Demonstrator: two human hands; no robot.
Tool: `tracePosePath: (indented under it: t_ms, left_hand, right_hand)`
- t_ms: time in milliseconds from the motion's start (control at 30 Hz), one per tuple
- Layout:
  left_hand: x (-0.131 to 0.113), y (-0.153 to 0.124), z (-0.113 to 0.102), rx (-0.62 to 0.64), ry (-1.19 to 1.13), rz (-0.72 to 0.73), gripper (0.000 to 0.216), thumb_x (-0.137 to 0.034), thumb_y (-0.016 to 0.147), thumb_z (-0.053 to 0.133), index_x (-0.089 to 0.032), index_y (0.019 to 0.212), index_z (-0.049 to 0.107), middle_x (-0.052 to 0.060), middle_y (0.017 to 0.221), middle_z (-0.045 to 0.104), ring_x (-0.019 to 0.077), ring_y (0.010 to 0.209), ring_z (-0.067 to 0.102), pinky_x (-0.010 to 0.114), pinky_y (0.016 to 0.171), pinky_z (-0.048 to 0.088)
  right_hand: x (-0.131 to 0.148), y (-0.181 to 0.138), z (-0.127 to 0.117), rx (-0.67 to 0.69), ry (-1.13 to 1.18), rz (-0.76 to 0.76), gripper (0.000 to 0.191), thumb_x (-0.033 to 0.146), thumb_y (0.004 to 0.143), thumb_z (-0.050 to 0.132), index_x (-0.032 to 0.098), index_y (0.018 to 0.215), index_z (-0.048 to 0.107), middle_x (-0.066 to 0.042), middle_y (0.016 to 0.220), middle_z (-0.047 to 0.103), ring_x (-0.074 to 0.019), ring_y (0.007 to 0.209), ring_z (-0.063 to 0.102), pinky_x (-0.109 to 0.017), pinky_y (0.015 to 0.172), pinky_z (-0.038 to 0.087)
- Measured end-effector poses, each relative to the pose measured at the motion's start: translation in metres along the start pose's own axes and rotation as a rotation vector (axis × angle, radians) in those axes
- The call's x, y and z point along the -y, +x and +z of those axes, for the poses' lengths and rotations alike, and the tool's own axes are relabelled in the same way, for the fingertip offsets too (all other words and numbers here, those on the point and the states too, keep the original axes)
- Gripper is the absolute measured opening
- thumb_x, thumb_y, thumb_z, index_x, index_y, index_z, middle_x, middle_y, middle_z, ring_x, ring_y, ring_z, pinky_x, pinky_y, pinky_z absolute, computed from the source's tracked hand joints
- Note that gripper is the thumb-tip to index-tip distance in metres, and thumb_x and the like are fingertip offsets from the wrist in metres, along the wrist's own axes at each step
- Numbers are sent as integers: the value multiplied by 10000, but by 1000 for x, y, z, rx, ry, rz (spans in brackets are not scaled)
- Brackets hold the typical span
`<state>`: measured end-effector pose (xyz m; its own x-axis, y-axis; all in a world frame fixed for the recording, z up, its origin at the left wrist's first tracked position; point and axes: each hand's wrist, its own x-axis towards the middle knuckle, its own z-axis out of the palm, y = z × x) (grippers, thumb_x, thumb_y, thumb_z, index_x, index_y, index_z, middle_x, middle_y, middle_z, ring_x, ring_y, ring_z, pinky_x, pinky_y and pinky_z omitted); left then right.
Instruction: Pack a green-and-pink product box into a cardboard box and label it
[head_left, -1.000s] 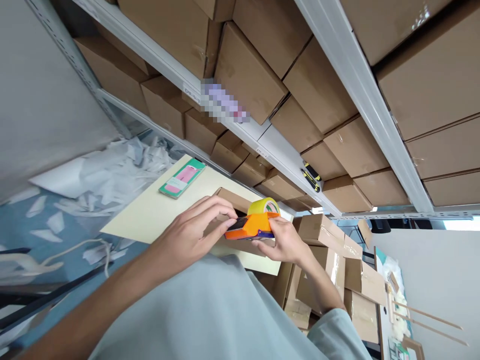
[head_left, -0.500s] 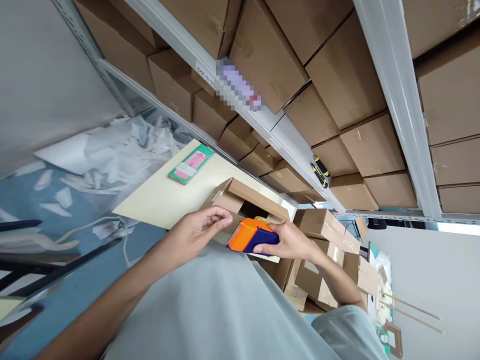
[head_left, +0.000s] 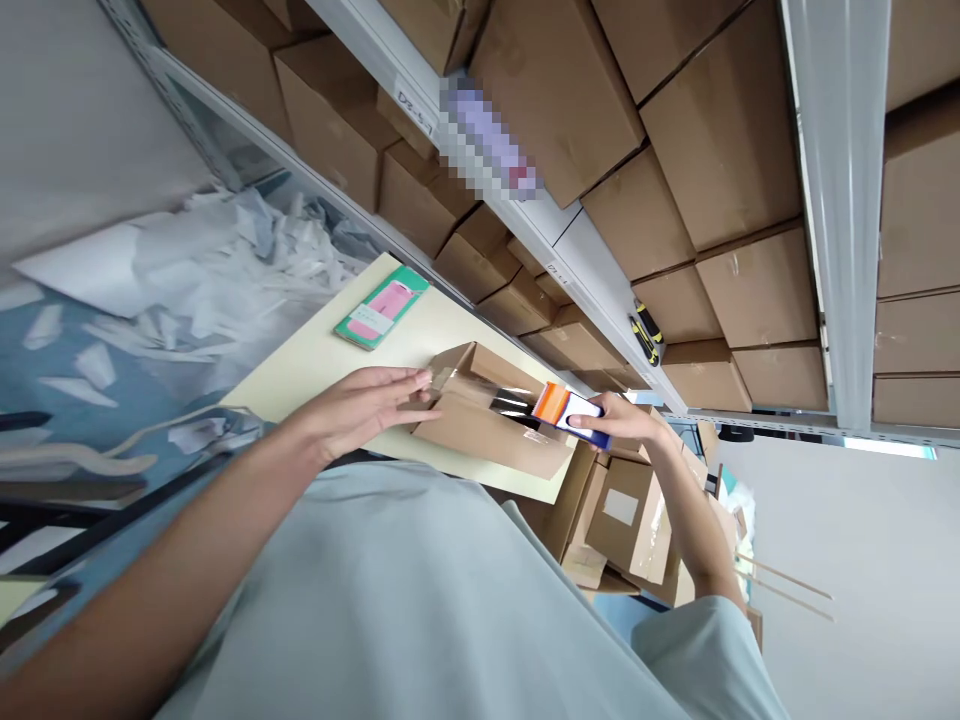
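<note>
- Right grip (head_left: 626, 420) is clamped around the blue handle end of an orange and blue tape dispenser (head_left: 564, 405). The fingers cover most of the handle, and the tape roll itself cannot be made out.
- The tape dispenser's orange end sits at the far top edge of a brown cardboard box (head_left: 480, 435). Whether it presses on the flap or hangs just above it is hard to tell.
- Left grip (head_left: 360, 405) lies spread, fingers straight and apart, with the fingertips touching the near flap of the cardboard box and nothing closed in it.
- The cardboard box rests on a pale cream counter (head_left: 330, 370) with its top flaps partly up. Something dark shows inside, too shadowed to tell what it is.
- A green and pink packet (head_left: 381, 308) lies flat at the counter's far corner, well apart from both hands.
- More cartons (head_left: 622, 510) are stacked beside the counter, partly hidden by the right forearm.
- A grey shelf rack (head_left: 585, 260) full of brown boxes fills the background. A label on it is blurred out, and a yellow and black tool (head_left: 646, 335) lies on one rail.
- White paper scraps (head_left: 225, 260) are heaped on the blue floor.
- The person's pale shirt (head_left: 420, 600) blocks the lower view.
</note>
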<state>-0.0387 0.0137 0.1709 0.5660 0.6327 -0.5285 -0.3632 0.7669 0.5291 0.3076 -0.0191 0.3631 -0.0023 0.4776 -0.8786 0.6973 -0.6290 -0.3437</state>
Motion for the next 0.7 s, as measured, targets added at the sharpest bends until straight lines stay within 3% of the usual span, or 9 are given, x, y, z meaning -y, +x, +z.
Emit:
tracePosePath:
  t_ms: [167, 333, 533, 700]
  left_hand:
    - [2, 13, -7, -6, -50, -38, 529, -484, 619, 1098, -132, 834, 766, 13, 796, 662, 163, 864, 614, 646, 1105, 656]
    - [0, 22, -14, -12, -67, -80, 493, -424, 632, 1098, -132, 826, 752, 23, 801, 667, 174, 875, 617, 685, 1117, 646]
    - [3, 29, -21, 27, -32, -100, 513, -450, 620, 1096, -125, 831, 760, 34, 808, 672, 174, 866, 611, 665, 1123, 648]
    - [6, 34, -26, -35, 58, -80, 549, -511, 617, 1084, -117, 824, 762, 39, 834, 689, 200, 919, 652, 624, 1103, 667]
  right_hand:
    - [0, 17, -9, 71, -12, 13, 700, 849, 727, 915, 196, 832, 687, 0, 659, 718, -184, 579, 698, -288, 544, 590]
    - [-16, 39, -1, 98, 18, 25, 686, 827, 729, 926, 189, 803, 684, 1, 654, 708, -165, 562, 667, -278, 560, 578]
    - [-37, 58, 10, 92, 47, -15, 717, 841, 730, 912, 166, 844, 697, 1, 687, 701, -145, 578, 654, -259, 582, 575]
    - [-45, 62, 19, 35, 4, -42, 749, 883, 725, 876, 173, 861, 680, 1, 705, 684, -152, 602, 648, -256, 562, 551]
